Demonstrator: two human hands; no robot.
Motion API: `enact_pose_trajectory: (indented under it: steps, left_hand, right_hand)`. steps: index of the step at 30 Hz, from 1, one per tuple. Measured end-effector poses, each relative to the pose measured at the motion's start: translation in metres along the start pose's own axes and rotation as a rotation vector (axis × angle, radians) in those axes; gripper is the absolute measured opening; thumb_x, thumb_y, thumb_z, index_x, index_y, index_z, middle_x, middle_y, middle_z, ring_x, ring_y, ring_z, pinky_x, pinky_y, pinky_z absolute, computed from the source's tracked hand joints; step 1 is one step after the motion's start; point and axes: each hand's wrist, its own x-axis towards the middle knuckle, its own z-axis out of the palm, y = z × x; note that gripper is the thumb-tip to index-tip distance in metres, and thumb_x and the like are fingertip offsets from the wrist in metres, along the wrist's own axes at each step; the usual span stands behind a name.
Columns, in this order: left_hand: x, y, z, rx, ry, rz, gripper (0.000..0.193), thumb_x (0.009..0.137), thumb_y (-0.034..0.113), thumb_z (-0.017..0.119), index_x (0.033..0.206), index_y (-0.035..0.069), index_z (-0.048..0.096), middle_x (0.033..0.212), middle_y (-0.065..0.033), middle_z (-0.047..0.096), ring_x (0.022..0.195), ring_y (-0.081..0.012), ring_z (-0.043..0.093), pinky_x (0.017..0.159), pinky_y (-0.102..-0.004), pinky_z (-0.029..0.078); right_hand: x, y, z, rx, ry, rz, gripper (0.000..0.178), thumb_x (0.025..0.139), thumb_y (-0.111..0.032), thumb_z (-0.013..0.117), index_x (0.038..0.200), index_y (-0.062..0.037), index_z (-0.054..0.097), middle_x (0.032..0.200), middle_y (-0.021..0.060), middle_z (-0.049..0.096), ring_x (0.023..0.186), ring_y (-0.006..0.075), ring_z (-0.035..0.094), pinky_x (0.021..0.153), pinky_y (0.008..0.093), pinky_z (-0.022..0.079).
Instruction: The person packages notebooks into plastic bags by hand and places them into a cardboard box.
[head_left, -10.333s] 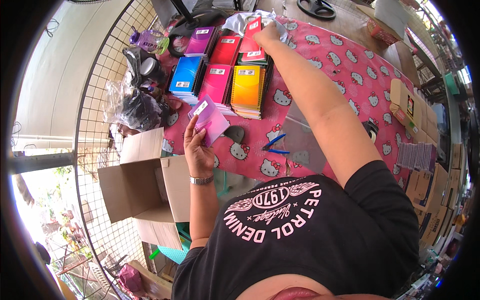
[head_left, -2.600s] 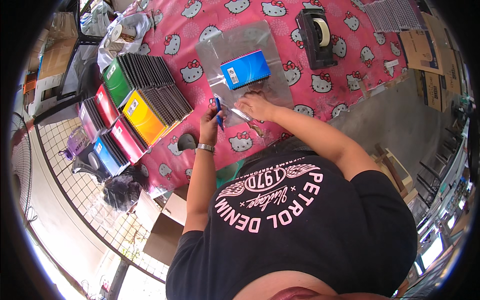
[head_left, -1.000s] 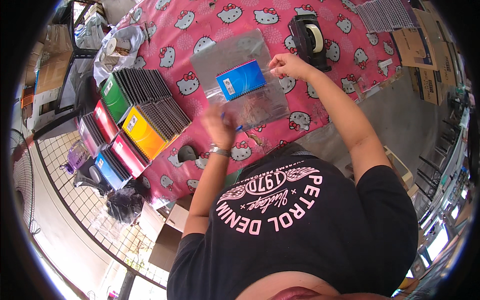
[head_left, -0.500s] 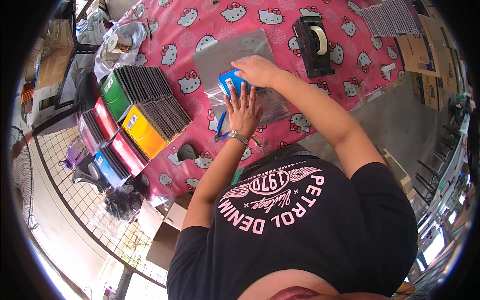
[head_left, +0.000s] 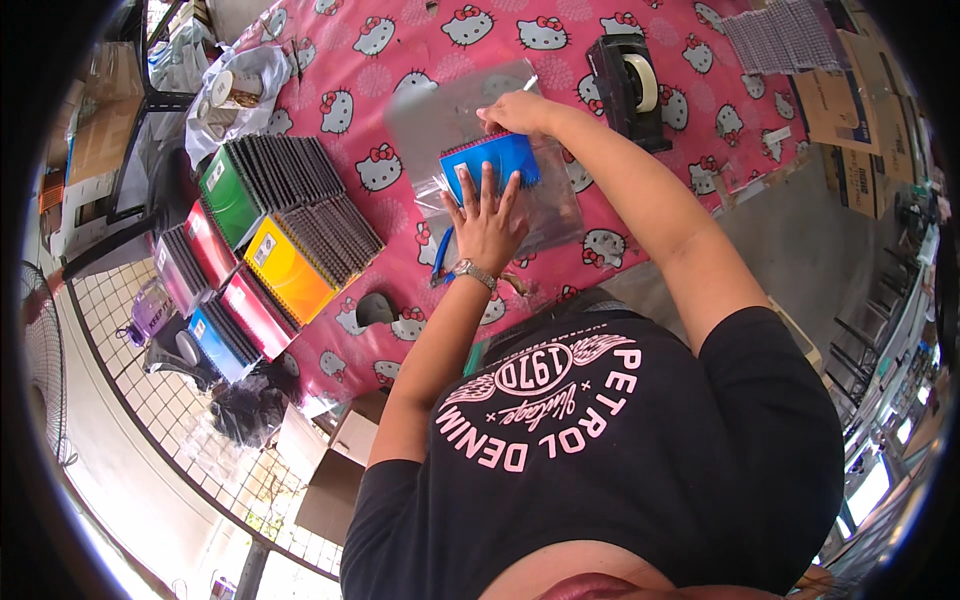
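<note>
A blue spiral notebook (head_left: 513, 160) lies on clear plastic sheets or bags (head_left: 430, 105), its bound edge facing away from me. My left hand (head_left: 487, 228) rests flat over its near edge with the fingers spread, a watch on the wrist. Just beyond the bound edge, my right hand (head_left: 518, 112) has its fingers curled together over the plastic. What they pinch, if anything, is too small to make out. Beside my left wrist lies a blue-handled hand tool (head_left: 441, 254), like pliers or cutters.
Stacks of spiral notebooks in green (head_left: 228, 195), yellow (head_left: 285, 262), red and blue stand at the left of the pink-covered table (head_left: 400, 215). A black tape dispenser (head_left: 625, 95) stands at the back right. A white plastic bag (head_left: 215, 115) holds a cup. Cardboard boxes (head_left: 850, 110) are at far right.
My right hand has shifted slightly up and right, uncovering more of the blue notebook. My left hand stays nearly in place, moved a little lower.
</note>
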Motion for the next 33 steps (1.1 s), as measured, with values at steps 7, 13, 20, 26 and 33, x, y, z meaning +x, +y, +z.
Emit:
enact_pose_trajectory:
  steps: [7,13,20,26,33]
  left_hand:
    - [0.000,-0.005,0.001,0.010,0.011,0.038,0.081,0.075,0.043,0.068,0.146,0.036,0.029,0.158,-0.0088,0.011,0.143,-0.0428,-0.001,0.108,-0.0674,0.002]
    - [0.001,-0.003,-0.004,-0.078,0.022,0.044,0.078,0.076,0.038,0.067,0.145,0.038,0.029,0.157,-0.0081,0.013,0.143,-0.0431,0.000,0.103,-0.0738,0.002]
    - [0.005,-0.013,0.000,0.040,0.200,0.003,0.054,0.087,0.023,0.056,0.139,0.029,0.041,0.147,-0.0019,0.038,0.140,-0.0240,0.025,0.103,-0.0723,0.000]
    - [0.033,-0.032,0.001,-0.138,0.508,-0.097,0.043,0.080,0.016,0.062,0.121,0.016,0.051,0.123,-0.0020,0.056,0.126,-0.0169,0.044,0.109,-0.0552,0.013]
    - [0.070,-0.074,-0.058,0.243,0.232,0.010,0.030,0.074,0.020,0.064,0.104,0.024,0.067,0.104,0.0022,0.061,0.118,-0.0195,0.048,0.106,-0.0599,0.010]
  right_hand:
    - [0.007,-0.008,0.000,-0.075,0.178,-0.091,0.031,0.090,-0.037,0.053,0.102,-0.0141,0.070,0.099,0.0103,0.065,0.099,0.0283,0.061,0.087,0.0403,0.047]
    - [0.026,-0.003,0.011,-0.469,0.524,-0.258,0.018,0.082,-0.028,0.062,0.094,-0.0151,0.068,0.108,0.0110,0.055,0.105,0.0284,0.056,0.089,0.0469,0.045]
    - [-0.011,-0.032,0.000,-0.626,0.499,-0.352,0.026,0.080,-0.022,0.062,0.105,-0.0148,0.059,0.093,0.0030,0.060,0.097,0.0223,0.058,0.094,0.0433,0.031]
    - [-0.092,-0.038,0.073,-0.599,0.913,-0.429,0.048,0.087,-0.016,0.050,0.134,-0.0119,0.044,0.089,-0.0007,0.060,0.088,0.0155,0.057,0.093,0.0424,0.031]
    - [-0.093,-0.032,0.105,-0.658,0.959,-0.196,0.055,0.086,-0.013,0.048,0.140,-0.0093,0.039,0.101,-0.0009,0.056,0.099,0.0139,0.049,0.093,0.0386,0.028]
